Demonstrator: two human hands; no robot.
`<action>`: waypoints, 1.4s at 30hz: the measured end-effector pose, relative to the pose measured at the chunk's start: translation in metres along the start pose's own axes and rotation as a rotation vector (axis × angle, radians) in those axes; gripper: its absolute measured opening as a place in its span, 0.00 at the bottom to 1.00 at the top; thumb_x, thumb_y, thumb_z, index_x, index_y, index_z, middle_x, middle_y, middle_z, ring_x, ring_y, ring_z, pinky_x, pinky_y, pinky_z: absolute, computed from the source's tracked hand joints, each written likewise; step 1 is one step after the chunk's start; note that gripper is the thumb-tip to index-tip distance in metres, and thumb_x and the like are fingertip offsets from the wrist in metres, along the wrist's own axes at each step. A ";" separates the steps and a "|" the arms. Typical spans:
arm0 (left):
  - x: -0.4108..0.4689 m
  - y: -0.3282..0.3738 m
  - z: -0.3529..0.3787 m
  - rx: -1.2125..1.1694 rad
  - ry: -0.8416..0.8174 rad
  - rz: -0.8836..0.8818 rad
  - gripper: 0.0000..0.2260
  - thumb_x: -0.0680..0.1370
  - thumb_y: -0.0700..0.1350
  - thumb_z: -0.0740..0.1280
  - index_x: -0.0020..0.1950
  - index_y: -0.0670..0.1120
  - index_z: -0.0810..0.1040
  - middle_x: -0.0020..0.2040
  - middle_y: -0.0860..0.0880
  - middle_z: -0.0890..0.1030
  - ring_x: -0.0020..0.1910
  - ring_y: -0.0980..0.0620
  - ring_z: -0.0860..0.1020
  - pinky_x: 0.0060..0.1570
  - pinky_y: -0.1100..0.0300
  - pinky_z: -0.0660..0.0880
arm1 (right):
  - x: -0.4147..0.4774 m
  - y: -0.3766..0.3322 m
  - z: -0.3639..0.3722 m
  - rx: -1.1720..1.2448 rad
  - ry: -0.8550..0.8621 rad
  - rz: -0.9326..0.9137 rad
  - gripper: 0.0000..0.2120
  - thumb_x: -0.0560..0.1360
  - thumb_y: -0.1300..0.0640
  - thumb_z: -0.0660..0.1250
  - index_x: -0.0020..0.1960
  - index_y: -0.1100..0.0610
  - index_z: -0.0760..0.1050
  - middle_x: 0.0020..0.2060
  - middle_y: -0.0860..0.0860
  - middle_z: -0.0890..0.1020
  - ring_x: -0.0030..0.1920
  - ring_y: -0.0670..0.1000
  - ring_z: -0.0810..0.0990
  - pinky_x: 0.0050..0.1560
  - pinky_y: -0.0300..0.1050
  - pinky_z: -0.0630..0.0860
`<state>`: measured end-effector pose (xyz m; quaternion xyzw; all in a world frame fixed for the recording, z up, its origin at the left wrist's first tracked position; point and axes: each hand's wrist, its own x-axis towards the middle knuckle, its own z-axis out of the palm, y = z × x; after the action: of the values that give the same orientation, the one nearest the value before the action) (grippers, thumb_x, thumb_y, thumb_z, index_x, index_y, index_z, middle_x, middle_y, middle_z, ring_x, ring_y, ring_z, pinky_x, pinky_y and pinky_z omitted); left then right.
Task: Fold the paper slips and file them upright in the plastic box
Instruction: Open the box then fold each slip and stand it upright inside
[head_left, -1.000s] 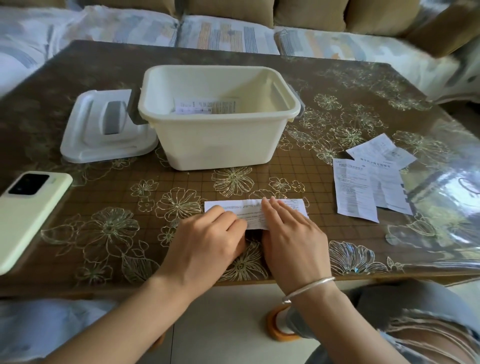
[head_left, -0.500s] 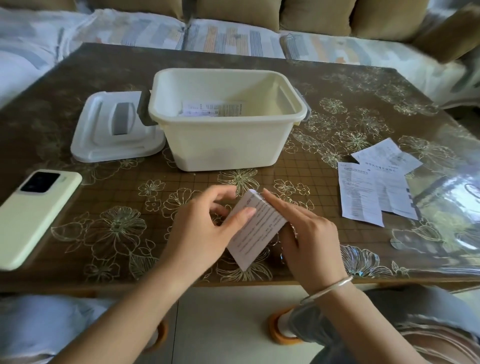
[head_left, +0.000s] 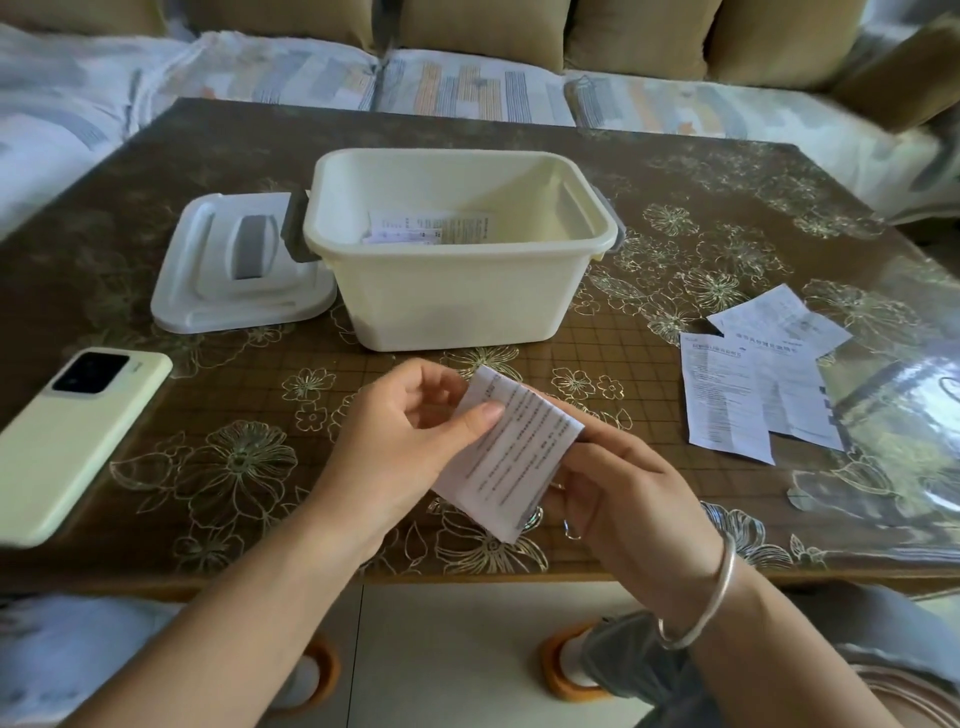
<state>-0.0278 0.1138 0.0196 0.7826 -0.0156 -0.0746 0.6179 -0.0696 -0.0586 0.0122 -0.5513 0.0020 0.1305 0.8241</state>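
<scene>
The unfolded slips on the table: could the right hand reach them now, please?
Probably yes, once freed: nothing lies between the right hand and the unfolded slips, but it grips the folded slip.

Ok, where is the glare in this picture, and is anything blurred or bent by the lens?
Head view: bright glare whitens the glossy table at its right edge, beyond the loose slips. Head view: the wide lens bows the table's far edge and the sofa. Head view: the corners are soft; print on the held slip shows as lines, unreadable.
</scene>
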 end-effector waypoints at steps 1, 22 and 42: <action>0.001 -0.001 0.000 -0.009 0.020 -0.012 0.14 0.69 0.52 0.75 0.51 0.53 0.78 0.45 0.57 0.83 0.46 0.61 0.81 0.39 0.67 0.76 | 0.000 0.000 0.001 0.061 0.015 0.012 0.16 0.73 0.63 0.61 0.52 0.52 0.84 0.48 0.56 0.84 0.50 0.52 0.83 0.48 0.45 0.81; -0.006 -0.005 0.002 -0.031 0.005 -0.029 0.09 0.71 0.46 0.76 0.48 0.49 0.82 0.42 0.53 0.85 0.41 0.57 0.83 0.41 0.64 0.79 | 0.007 0.016 0.013 -0.142 0.288 0.104 0.19 0.65 0.51 0.70 0.53 0.59 0.80 0.46 0.55 0.86 0.48 0.54 0.85 0.48 0.51 0.82; -0.012 -0.005 -0.013 0.146 -0.273 -0.009 0.09 0.76 0.49 0.69 0.43 0.46 0.86 0.35 0.49 0.85 0.27 0.52 0.78 0.27 0.62 0.73 | 0.010 -0.015 -0.005 -0.417 0.033 0.173 0.22 0.65 0.41 0.66 0.45 0.60 0.81 0.35 0.51 0.84 0.39 0.49 0.84 0.38 0.40 0.79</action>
<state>-0.0377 0.1292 0.0193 0.8079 -0.1012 -0.1820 0.5513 -0.0561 -0.0668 0.0225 -0.7096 0.0359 0.1893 0.6778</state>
